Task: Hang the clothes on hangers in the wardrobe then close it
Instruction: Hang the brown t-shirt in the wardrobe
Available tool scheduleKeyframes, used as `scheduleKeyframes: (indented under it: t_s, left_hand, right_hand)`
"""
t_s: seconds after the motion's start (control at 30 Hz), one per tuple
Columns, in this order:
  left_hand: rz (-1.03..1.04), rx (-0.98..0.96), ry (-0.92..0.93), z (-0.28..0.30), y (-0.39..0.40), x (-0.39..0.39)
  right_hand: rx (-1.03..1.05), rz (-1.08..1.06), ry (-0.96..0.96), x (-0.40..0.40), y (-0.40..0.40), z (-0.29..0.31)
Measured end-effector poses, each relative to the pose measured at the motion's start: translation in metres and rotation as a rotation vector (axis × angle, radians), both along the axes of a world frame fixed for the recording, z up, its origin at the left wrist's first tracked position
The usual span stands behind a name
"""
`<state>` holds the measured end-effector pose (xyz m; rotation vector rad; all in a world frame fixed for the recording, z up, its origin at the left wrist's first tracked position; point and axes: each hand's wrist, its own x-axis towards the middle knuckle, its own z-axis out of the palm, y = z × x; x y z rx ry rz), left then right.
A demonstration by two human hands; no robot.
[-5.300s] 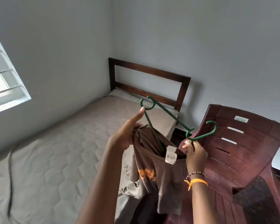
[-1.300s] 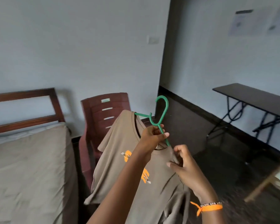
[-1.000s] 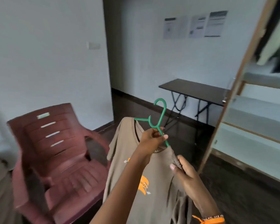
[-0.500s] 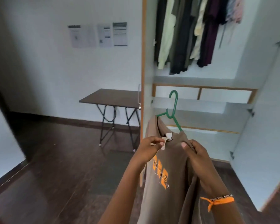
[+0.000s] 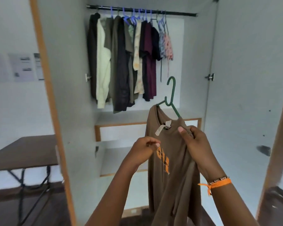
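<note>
A brown T-shirt [image 5: 173, 160] with an orange print hangs on a green hanger [image 5: 171, 95], whose hook points up. My right hand [image 5: 194, 144] grips the shirt's right shoulder with the hanger arm under the cloth. My left hand [image 5: 143, 151] pinches the shirt's left edge beside the print. In front of me stands the open wardrobe [image 5: 194, 62]. Its black rail [image 5: 178, 13] carries several hanging clothes [image 5: 121, 62] on the left part; the right part of the rail is bare. The hanger hook is well below the rail.
The left wardrobe door [image 5: 64, 95] and the right door [image 5: 252, 79] stand open on either side of me. Shelves [image 5: 121, 123] lie below the hanging clothes. A dark folding table [image 5: 23, 152] stands at the left, under papers [image 5: 23, 67] on the wall.
I turned from the bed and chair to face the open wardrobe. My left hand let go of the hanger neck and collar and dropped to the shirt's left edge. The right hand kept the shoulder.
</note>
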<state>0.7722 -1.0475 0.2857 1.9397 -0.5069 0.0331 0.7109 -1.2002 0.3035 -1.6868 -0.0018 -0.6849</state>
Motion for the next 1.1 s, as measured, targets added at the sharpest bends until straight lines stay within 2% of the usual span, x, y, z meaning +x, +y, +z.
scheduleKeyframes:
  t_s: [0.2, 0.47, 0.8, 1.1]
  left_hand:
    - [-0.029, -0.045, -0.096, 0.046, -0.083, 0.128]
    - [-0.027, -0.139, -0.166, 0.115, -0.179, 0.304]
    - [-0.041, -0.137, -0.276, 0.178, -0.24, 0.527]
    - [-0.084, -0.084, -0.422, 0.26, -0.288, 0.706]
  right_hand:
    - [-0.04, -0.077, -0.174, 0.137, -0.088, 0.047]
    - [-0.054, -0.145, -0.335, 0.324, -0.192, 0.143]
    - [-0.162, -0.323, -0.521, 0.562, -0.266, 0.231]
    - [-0.184, -0.41, -0.609, 0.737, -0.324, 0.347]
